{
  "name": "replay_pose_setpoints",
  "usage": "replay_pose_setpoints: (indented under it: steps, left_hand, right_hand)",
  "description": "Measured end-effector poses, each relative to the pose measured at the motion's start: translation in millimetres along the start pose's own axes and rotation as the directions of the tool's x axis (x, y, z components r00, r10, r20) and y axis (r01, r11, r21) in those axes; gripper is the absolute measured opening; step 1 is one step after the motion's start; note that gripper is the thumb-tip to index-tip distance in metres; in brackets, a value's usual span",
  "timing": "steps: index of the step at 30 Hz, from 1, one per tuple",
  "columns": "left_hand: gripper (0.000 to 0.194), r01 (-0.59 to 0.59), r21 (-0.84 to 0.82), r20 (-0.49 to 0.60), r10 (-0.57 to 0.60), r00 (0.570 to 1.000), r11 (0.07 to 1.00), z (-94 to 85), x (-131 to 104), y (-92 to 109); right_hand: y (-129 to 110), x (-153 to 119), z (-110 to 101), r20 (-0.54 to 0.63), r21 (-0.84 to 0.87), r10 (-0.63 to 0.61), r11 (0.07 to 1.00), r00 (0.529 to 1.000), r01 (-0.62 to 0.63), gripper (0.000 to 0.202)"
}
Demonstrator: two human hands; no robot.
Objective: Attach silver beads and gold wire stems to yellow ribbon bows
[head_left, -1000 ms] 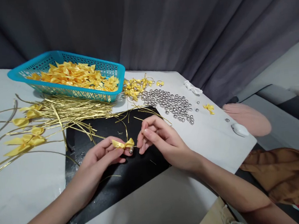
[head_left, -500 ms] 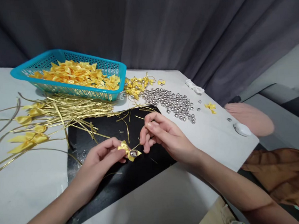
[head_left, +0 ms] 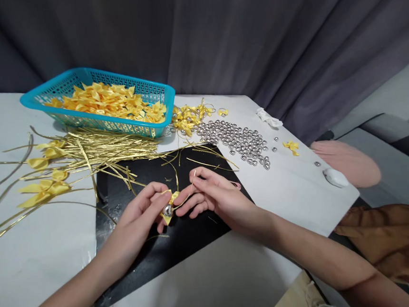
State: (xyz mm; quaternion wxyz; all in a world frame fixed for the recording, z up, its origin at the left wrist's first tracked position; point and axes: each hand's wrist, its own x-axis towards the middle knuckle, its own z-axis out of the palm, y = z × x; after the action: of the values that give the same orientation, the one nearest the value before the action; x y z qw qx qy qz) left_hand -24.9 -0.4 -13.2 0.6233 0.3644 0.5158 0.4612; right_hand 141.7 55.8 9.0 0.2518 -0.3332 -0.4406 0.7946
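Note:
My left hand (head_left: pixel 141 214) pinches a yellow ribbon bow (head_left: pixel 167 219) between thumb and fingers, with a shiny silver bead (head_left: pixel 167 210) facing up at its middle. From the bead a thin gold wire (head_left: pixel 186 199) runs to the right. The thumb and forefinger of my right hand (head_left: pixel 213 193) are closed on the wire's upper end, while its other fingers lie along the wire close to the bow. Both hands are over a black mat (head_left: pixel 194 238). How the wire is fastened behind the bow is hidden.
A teal basket (head_left: pixel 99 117) of yellow ribbon bows stands at the back left, with a bundle of gold wires (head_left: pixel 114 147) before it. Silver beads (head_left: pixel 239 141) spread to the right, near finished-looking yellow bows (head_left: pixel 189 116). A white computer mouse (head_left: pixel 335 178) sits at the right edge.
My right hand has moved left and down, nearer the bow, and the wire now bends across its fingers. The bow has turned in my left hand so the bead faces up more.

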Motion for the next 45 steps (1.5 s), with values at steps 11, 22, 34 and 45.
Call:
replay_pose_setpoints:
  steps: [11,22,34,45]
  left_hand:
    - [0.037,0.041,-0.011,-0.019,-0.041,0.999,0.999,3.9,1.5,4.3]
    - [0.032,0.028,-0.098,-0.056,-0.033,0.998,0.995,-4.6,1.4,-2.9]
    - [0.03,0.043,-0.006,-0.114,-0.043,0.993,0.999,3.1,-1.0,5.0]
    - [0.023,0.005,-0.014,-0.095,-0.006,0.995,1.0,-4.9,0.8,-5.0]
  right_hand:
    - [5.0,-1.6,0.9,-0.004,-0.002,-0.146,0.989,0.989,0.146,0.017]
    - [-7.6,-11.8,-0.1,0.001,-0.354,-0.329,0.883,0.944,0.308,0.004]
    - [-14.5,-22.1,-8.3,0.422,-0.68,-0.513,0.366,0.747,0.635,0.015]
    - [-11.7,-15.7,-5.0,0.278,-0.841,-0.571,0.244,0.772,0.483,0.009]
